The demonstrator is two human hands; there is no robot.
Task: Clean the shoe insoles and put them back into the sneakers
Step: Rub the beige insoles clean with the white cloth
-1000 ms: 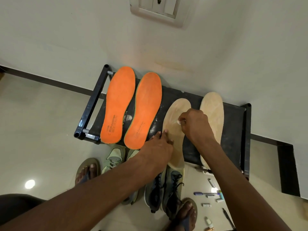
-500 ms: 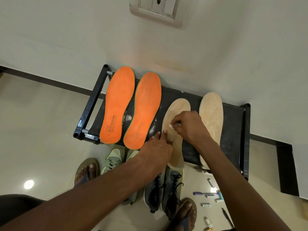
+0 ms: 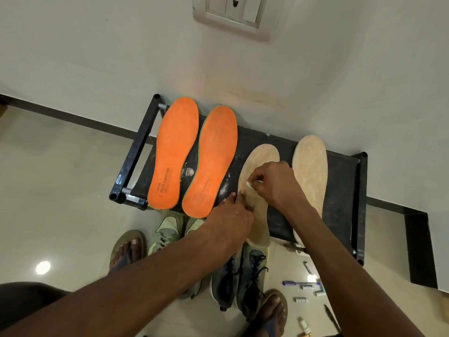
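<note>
Two orange insoles [image 3: 176, 154] [image 3: 212, 161] and two beige insoles lie side by side on a low black rack [image 3: 342, 190]. My left hand [image 3: 230, 220] presses straight fingers on the left beige insole [image 3: 261, 156] near its middle. My right hand [image 3: 274, 183] pinches a small white wipe [image 3: 250, 184] against that same insole, just above the left fingertips. The right beige insole [image 3: 311, 166] lies untouched, partly hidden by my right forearm. On the floor below the rack stand pale green sneakers [image 3: 167, 237] and dark sneakers [image 3: 243, 271], partly covered by my left arm.
The rack stands against a white wall under a switch plate [image 3: 233, 13]. My sandalled feet [image 3: 127, 249] [image 3: 272, 310] flank the sneakers. A pen [image 3: 300, 283] and several small white bits lie on the tiled floor at the lower right.
My right hand with the wipe has slid left and down along the left beige insole toward my left fingertips. The left hand has stayed put.
</note>
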